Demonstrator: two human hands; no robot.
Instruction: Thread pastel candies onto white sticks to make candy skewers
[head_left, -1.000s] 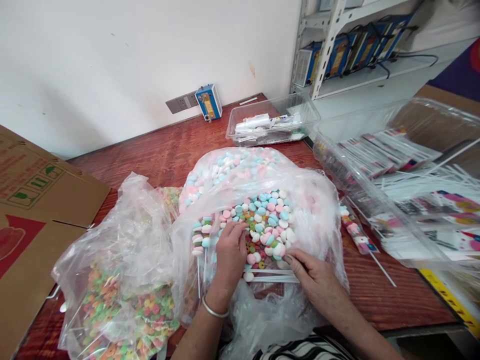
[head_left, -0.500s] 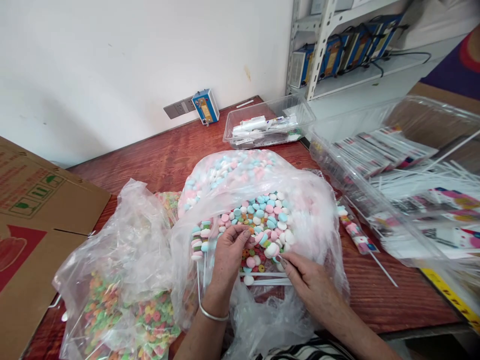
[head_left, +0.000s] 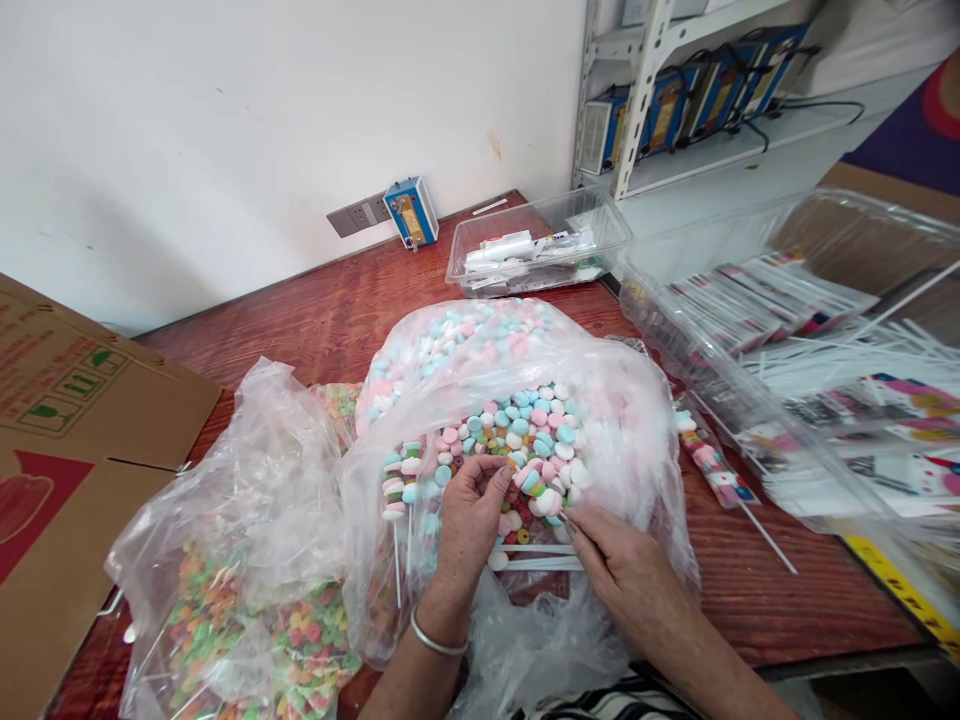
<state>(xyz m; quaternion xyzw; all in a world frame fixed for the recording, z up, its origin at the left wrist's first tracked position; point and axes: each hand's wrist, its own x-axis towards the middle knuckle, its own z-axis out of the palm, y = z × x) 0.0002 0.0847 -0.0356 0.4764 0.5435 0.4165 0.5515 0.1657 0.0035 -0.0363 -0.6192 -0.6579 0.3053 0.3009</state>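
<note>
A big clear plastic bag (head_left: 645,440) lies open in front of me, full of pastel pink, blue and white round candies (head_left: 536,435). My left hand (head_left: 469,525), with a silver bangle on the wrist, reaches into the bag's mouth with its fingers curled and pinched among the candies. My right hand (head_left: 619,565) rests at the bag's lower edge, its fingers pinched on a thin white stick (head_left: 536,562). Two sticks with candies threaded on them (head_left: 397,480) lie just left of my left hand.
A second clear bag (head_left: 247,600) of orange and green ring candies sits at the left. Cardboard boxes (head_left: 67,420) lie at the far left. A clear tray (head_left: 536,245) stands at the back, and clear bins (head_left: 810,370) of printed sleeves and white sticks at the right.
My left hand has curled its fingers in and drawn back a little toward me. My right hand has shifted slightly to the right along the sticks.
</note>
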